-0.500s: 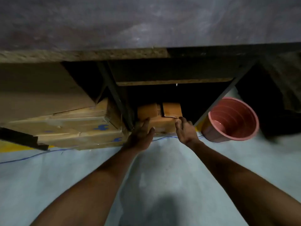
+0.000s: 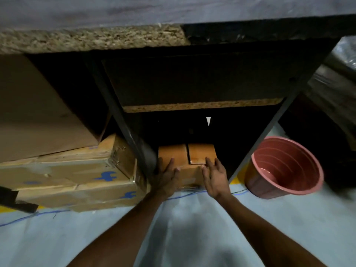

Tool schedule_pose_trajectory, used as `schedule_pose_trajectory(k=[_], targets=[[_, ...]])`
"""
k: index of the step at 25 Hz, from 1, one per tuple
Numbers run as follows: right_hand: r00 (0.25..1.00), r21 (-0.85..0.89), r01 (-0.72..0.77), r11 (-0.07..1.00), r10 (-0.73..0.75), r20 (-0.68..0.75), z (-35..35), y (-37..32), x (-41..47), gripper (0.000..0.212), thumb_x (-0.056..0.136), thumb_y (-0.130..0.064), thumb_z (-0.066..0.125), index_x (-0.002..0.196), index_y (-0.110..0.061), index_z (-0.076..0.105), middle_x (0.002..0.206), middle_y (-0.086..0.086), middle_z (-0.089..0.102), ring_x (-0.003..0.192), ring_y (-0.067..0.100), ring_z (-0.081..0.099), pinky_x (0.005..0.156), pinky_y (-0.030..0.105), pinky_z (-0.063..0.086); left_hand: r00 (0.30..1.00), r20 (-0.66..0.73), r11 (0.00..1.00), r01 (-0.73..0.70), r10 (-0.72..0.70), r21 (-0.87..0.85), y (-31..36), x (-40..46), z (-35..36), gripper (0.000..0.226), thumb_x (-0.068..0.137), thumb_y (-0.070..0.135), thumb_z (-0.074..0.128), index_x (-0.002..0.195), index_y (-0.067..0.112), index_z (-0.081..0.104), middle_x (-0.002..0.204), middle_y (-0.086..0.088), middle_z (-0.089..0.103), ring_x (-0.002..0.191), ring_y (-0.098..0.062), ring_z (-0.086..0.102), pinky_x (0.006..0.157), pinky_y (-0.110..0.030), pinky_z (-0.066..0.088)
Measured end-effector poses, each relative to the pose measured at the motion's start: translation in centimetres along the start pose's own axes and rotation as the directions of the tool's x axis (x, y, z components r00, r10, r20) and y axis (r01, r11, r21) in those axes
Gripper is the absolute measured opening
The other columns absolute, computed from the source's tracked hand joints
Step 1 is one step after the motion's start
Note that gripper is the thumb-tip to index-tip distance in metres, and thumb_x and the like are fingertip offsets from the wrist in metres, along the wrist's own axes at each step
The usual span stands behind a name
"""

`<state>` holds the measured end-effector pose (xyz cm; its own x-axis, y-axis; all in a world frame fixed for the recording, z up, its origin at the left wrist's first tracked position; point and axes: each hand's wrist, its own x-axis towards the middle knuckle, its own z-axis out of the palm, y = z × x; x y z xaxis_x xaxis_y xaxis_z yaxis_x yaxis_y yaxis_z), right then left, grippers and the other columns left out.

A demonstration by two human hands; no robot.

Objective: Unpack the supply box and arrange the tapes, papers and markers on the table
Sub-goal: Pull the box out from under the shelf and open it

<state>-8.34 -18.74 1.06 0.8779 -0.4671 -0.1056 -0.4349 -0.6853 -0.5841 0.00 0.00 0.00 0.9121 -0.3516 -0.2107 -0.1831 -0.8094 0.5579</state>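
Sitting on the floor (image 2: 192,228) under the surface (image 2: 92,38), the supply box (image 2: 185,157) carries no writing we can read. Our left hand (image 2: 165,178) and right hand (image 2: 215,178) rest flat-fingered on its near top edge, apart. Stacked cartons (image 2: 67,178) with blue marks stand left, a pink bucket (image 2: 285,168) right.

Two bare arms reaching forward from the near edge, both stretched out long and coming closer together toward the far end. Left hand (image 2: 165,179) lying flat with palm down, fingers straight and close together, thumb off to the right side. Right hand (image 2: 214,177) just beside it, a little to the right, also palm down, fingers spread apart and a bit bent, fingertips (image 2: 208,160) pointing far. Wrists straight, no sleeves. Hands near each other but not touching. Both forearms bare up to the near edge of the view.
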Motion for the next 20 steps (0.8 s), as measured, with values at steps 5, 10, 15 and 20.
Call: schedule_pose_trajectory(k=[5, 10, 15, 20], targets=[[0.991, 0.04, -0.015, 0.999, 0.02, -0.129, 1.3, 0.2, 1.7, 0.039, 0.104, -0.042, 0.039, 0.128, -0.019, 0.059, 0.143, 0.011, 0.047, 0.13, 0.03, 0.047, 0.102, 0.034, 0.041, 0.982, -0.189, 0.999, -0.029, 0.02, -0.041, -0.8, 0.8, 2.3, 0.068, 0.091, 0.07, 0.018, 0.144, 0.038, 0.046, 0.166, 0.003, -0.001, 0.149, -0.031, 0.024, 0.115, -0.051, 0.034], [0.964, 0.219, -0.088, 0.972, 0.139, -0.228, 2.0, 0.6, 4.0, 0.044, 0.1, -0.041, 0.052, 0.139, -0.021, 0.05, 0.135, 0.014, 0.057, 0.121, 0.037, 0.056, 0.092, 0.041, 0.046, 0.94, -0.341, 0.926, -0.133, 0.005, -0.353, 0.5, 1.2, 1.7, 0.034, 0.095, 0.034, 0.058, 0.125, 0.02, 0.067, 0.161, 0.0, 0.023, 0.144, -0.023, 0.032, 0.111, -0.024, 0.025], [0.933, 0.309, -0.051, 0.95, 0.156, -0.325, 4.5, 0.7, 3.4, 0.049, 0.102, -0.047, 0.044, 0.147, -0.029, 0.047, 0.152, 0.009, 0.04, 0.135, 0.032, 0.045, 0.108, 0.044, 0.041, 0.94, -0.326, 0.92, -0.043, -0.095, -0.391, 0.6, 1.4, 1.6, 0.064, 0.093, 0.034, 0.064, 0.15, 0.018, 0.039, 0.163, -0.002, 0.02, 0.148, -0.025, 0.025, 0.114, -0.029, 0.024], [0.927, 0.329, -0.003, 0.944, 0.126, -0.354, 4.7, 0.9, 2.5, 0.047, 0.102, -0.045, 0.044, 0.145, -0.026, 0.05, 0.155, 0.012, 0.036, 0.138, 0.033, 0.042, 0.109, 0.042, 0.038, 0.95, -0.216, 0.893, 0.114, -0.226, -0.435, 1.4, 1.0, 1.3, 0.081, 0.096, 0.045, 0.055, 0.158, 0.021, 0.009, 0.164, -0.004, 0.017, 0.148, -0.03, 0.024, 0.115, -0.037, 0.028]])
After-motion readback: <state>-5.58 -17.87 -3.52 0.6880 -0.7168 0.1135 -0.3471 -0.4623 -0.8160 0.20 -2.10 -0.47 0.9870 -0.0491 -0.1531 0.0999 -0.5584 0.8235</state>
